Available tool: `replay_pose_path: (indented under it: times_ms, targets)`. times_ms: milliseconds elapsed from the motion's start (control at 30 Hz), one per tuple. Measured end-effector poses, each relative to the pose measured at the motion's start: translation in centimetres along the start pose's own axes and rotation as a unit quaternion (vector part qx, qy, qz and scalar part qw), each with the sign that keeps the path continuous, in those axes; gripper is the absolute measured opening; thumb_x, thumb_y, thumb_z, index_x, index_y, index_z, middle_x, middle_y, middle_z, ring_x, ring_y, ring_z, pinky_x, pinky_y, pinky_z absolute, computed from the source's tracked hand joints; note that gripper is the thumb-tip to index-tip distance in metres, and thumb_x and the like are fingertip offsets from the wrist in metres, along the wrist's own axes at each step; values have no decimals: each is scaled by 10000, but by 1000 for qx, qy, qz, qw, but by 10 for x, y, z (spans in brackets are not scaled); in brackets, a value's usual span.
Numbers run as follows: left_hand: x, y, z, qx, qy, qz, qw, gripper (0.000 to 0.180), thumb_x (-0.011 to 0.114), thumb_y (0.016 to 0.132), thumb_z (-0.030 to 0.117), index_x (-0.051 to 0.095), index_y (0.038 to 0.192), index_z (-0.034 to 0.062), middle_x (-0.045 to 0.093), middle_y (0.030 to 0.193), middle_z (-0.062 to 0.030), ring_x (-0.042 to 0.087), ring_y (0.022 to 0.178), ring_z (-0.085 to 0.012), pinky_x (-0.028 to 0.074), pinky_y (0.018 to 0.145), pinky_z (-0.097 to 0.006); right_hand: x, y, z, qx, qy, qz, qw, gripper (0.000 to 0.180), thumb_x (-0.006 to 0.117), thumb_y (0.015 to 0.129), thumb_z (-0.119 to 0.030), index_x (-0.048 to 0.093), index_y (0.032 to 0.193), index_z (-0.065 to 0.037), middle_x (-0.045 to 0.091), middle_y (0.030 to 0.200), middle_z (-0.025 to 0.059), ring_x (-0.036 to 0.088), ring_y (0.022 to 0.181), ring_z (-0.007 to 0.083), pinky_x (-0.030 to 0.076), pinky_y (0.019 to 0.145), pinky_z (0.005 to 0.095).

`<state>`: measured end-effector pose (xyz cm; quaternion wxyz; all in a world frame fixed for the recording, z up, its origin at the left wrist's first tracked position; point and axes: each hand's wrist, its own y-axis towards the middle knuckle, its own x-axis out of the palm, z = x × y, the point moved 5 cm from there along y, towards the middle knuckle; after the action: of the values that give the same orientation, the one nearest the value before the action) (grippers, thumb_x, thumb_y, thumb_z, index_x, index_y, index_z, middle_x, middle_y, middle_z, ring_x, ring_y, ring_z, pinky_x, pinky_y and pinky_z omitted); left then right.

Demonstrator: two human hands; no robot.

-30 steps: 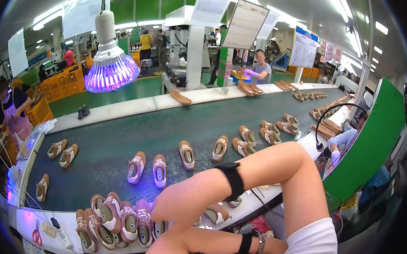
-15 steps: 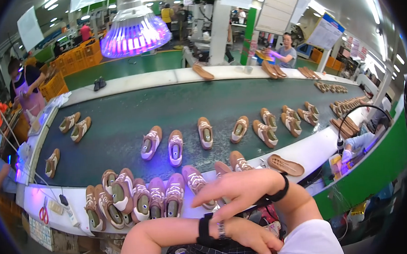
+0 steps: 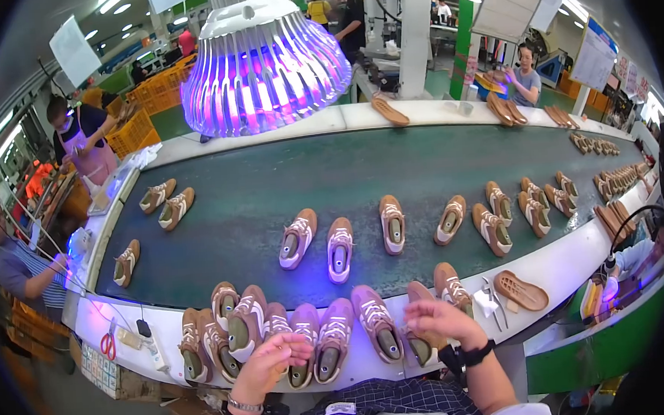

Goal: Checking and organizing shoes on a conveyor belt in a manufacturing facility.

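My left hand (image 3: 273,361) hovers in front of a row of brown sneakers on the white near ledge, its fingers loosely bent with nothing in them. The closest shoe to it is a sneaker (image 3: 302,339) with white laces and a green insert. My right hand (image 3: 444,318) is raised with fingers apart and empty, partly covering a brown sneaker (image 3: 423,346). Between the hands stand two sneakers (image 3: 332,340) (image 3: 375,323) lit pinkish by the lamp. Behind my right hand another sneaker (image 3: 447,280) sits at the ledge's inner edge. Dark bands circle both wrists.
A glowing purple lamp (image 3: 267,74) hangs ahead above the green conveyor belt (image 3: 254,174), which carries several sneakers. A loose brown sole (image 3: 521,291) and metal tools (image 3: 494,304) lie right. Red scissors (image 3: 108,341) lie left. Co-workers stand or sit around the line.
My forearms were crossed, with my right hand over my left wrist; now they are uncrossed and both hands are raised apart. The view has shifted, so the lamp looks larger.
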<state>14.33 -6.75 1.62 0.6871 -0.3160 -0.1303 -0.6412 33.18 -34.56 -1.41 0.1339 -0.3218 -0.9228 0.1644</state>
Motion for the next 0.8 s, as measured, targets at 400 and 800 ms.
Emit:
replay_pose_path:
  times_ms: [400,800]
  targets:
    - [-120,201,55,20,157,247,956,177,593,864,167,571,1006,64,590,874,-21,572,760,-117,491,657,-265,-10,285,5,13,-151,185,971,890,813,651,-328,350,1291,81,602,1110,238,606,1042,322,491,876,361]
    - [-53,192,-14,-14,-4,262,965,370,626,867,155,462,1188,72,520,1083,-64,547,987,-210,475,816,-366,-31,315,48,45,167,115,978,648,720,671,-5,350,1204,13,549,1078,128,591,968,217,518,814,356]
